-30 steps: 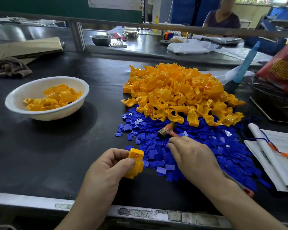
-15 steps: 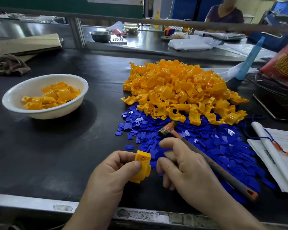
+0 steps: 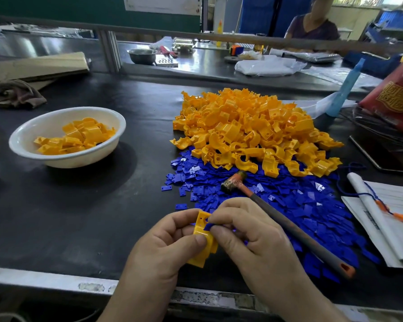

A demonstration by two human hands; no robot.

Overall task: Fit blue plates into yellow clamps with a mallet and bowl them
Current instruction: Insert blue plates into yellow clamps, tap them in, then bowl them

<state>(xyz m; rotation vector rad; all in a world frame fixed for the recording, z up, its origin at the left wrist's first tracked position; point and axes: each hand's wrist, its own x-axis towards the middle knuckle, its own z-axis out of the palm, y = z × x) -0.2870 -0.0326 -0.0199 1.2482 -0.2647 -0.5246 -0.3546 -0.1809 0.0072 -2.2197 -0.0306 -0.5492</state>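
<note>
My left hand (image 3: 163,247) grips a yellow clamp (image 3: 204,233) near the table's front edge. Against the clamp's top, my right hand (image 3: 249,240) pinches a small blue plate (image 3: 208,226). The mallet (image 3: 284,219) lies on the spread of blue plates (image 3: 289,201), its handle running under my right hand toward the lower right. A big heap of yellow clamps (image 3: 249,129) sits behind the blue plates. A white bowl (image 3: 65,159) at the left holds several yellow clamps.
Papers with a rolled sheet and blue cord (image 3: 382,219) lie at the right. A red bag (image 3: 396,94) and a blue bottle (image 3: 346,87) stand at the back right. Cardboard and a cloth (image 3: 16,94) lie at the back left. A person (image 3: 312,24) sits behind the far bench.
My right hand lifted off the blue pile with a plate and came to the clamp in my left hand. The left hand raised the clamp slightly toward it.
</note>
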